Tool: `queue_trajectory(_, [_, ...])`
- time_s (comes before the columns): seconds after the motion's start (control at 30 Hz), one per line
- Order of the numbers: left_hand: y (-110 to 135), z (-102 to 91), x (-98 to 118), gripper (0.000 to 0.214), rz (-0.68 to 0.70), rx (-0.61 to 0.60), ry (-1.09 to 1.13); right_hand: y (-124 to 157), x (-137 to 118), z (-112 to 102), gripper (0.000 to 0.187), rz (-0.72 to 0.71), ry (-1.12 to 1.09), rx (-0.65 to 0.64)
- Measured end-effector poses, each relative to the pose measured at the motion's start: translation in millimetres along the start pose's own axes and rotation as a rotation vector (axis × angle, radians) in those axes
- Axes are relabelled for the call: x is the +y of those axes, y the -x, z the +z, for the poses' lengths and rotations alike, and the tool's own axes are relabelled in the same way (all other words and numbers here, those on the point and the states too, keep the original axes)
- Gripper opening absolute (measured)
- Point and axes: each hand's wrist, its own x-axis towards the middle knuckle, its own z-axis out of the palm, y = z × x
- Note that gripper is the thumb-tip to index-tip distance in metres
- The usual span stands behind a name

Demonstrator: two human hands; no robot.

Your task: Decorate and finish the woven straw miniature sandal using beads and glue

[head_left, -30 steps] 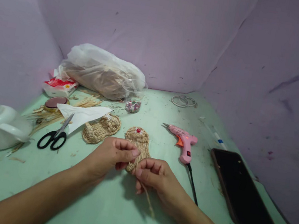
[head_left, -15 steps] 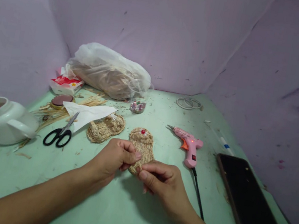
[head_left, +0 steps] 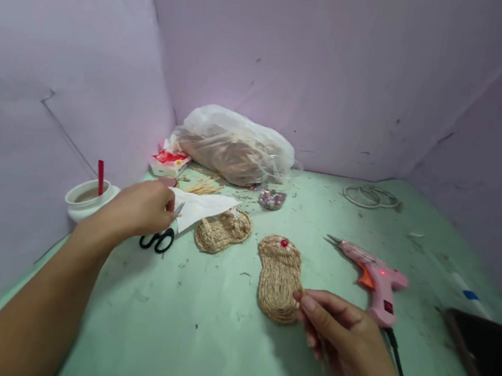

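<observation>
A small braided straw slipper (head_left: 280, 284) with a red bead at its far end is slightly raised, its shadow falling on the table. My right hand (head_left: 342, 334) pinches its lower right edge between thumb and fingers, and a thin strand hangs beneath them. Out to the left, my left hand (head_left: 145, 208) hovers by black-handled scissors (head_left: 164, 241), partly covering them. Its fingers are curled together, and what they hold, if anything, is hidden. A second braided slipper (head_left: 221, 233) lies beside white paper (head_left: 202, 206).
To the right lie a pink glue gun (head_left: 374, 274), its light on, and a dark tablet-like device (head_left: 487, 359). A white pot (head_left: 83, 204) stands at left. Behind are a plastic bag (head_left: 232, 152), a cup of beads (head_left: 272, 199), straw strips (head_left: 204, 186) and wire rings (head_left: 370, 197).
My left hand has left the slipper and moved left to the scissors. My right hand still grips the slipper's edge. The view has turned left.
</observation>
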Motion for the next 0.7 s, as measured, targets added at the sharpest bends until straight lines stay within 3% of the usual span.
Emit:
queue_trajectory(0.1, [-11, 28.2, -21, 0.007, -0.033, -0.106, -0.129, 0, -4, 2, 0.030, -0.015, -0.026, 0.039])
queue_trajectory(0.2, [-12, 50.6, -23, 0.023, -0.039, -0.142, -0.204, -1, -5, 1, 0.027, -0.046, -0.034, 0.062])
queue_trajectory(0.3, [-9, 53.4, -20, 0.035, -0.058, -0.146, -0.262, -3, -6, -2, 0.023, -0.113, -0.051, 0.050])
queue_trajectory(0.43, [-12, 42.1, -22, 0.035, -0.108, -0.151, -0.290, -6, -7, -9, 0.017, -0.164, -0.077, 0.078])
queue_trajectory(0.5, [-12, 36.8, -20, 0.040, -0.148, -0.078, -0.268, -6, -8, -10, 0.017, -0.170, -0.086, 0.084])
queue_trajectory(0.6, [-8, 31.8, -11, 0.040, -0.270, 0.166, -0.099, -6, -9, -9, 0.017, -0.174, -0.087, 0.074])
queue_trajectory(0.7, [0, 29.4, 3, 0.044, -0.319, 0.402, 0.366, -6, -9, -8, 0.018, -0.158, -0.079, 0.080])
